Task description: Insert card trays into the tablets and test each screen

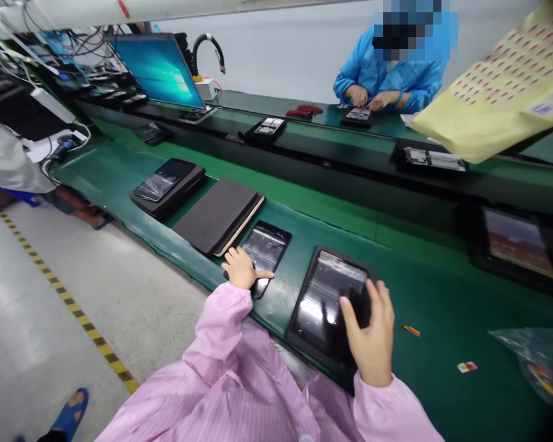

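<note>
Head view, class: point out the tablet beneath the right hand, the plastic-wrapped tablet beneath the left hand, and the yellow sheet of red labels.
Black-framed tablet (325,294), head view, point on its glossy screen.
Plastic-wrapped tablet (267,248), head view, point on the wrapped screen.
Yellow label sheet (493,92), head view, point on its middle.

From where I'm watching, a grey painted floor (41,319) fills the lower left of the frame, marked by a yellow-and-black hazard stripe (69,301). A long workbench with a green mat (120,166) runs through the middle toward the upper left, a second bench (313,132) just behind it. A pale wall (286,55) fills the top centre, under a white overhead pipe (50,15). Even light shines on the floor.
</note>
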Motion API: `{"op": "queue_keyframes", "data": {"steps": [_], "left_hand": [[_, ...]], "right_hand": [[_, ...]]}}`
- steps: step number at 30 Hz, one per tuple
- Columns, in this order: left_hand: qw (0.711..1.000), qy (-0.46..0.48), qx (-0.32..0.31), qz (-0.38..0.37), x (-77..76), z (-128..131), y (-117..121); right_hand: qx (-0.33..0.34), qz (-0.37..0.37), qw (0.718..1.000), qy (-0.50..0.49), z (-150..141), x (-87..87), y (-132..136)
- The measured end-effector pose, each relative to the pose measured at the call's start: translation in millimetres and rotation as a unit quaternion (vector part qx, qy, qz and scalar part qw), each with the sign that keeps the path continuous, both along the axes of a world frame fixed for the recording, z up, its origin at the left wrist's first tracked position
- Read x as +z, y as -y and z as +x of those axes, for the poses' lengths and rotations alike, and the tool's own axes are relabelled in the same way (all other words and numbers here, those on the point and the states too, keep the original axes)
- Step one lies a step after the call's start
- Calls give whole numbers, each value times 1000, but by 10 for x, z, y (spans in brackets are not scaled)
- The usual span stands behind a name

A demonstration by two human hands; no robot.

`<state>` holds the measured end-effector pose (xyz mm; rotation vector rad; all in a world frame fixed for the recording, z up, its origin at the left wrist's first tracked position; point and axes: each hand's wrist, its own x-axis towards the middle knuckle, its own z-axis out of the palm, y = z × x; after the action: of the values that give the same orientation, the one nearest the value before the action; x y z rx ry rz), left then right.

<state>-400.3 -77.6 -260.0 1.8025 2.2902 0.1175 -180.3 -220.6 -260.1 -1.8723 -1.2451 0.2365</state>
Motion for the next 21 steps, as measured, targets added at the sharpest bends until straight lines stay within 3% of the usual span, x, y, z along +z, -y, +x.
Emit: {"op": "queue_keyframes", "data": {"steps": [4,7,10,14,16,18,21], "left_hand": [[998,57,-7,-9,20,-115,-28],[995,92,-48,11,53,-210,38],[991,107,-81,29,183,-357,70],[987,115,-107,42,602,-825,-186],[985,118,-115,54,827,-1171,-499],[987,97,-110,69,956,-1510,-907],[991,40,-101,75,883,-1859,-1513]], "right_hand": [[199,-58,976,60,-510,133,-383],[254,-97,962,42,-710,97,-602],[236,-70,969,-6,-601,103,-607],[145,-56,984,-81,-232,173,-384],[92,-60,988,-106,-64,189,-269],[50,-58,991,-114,83,177,-176],[1,-55,993,-109,294,111,-40]]}}
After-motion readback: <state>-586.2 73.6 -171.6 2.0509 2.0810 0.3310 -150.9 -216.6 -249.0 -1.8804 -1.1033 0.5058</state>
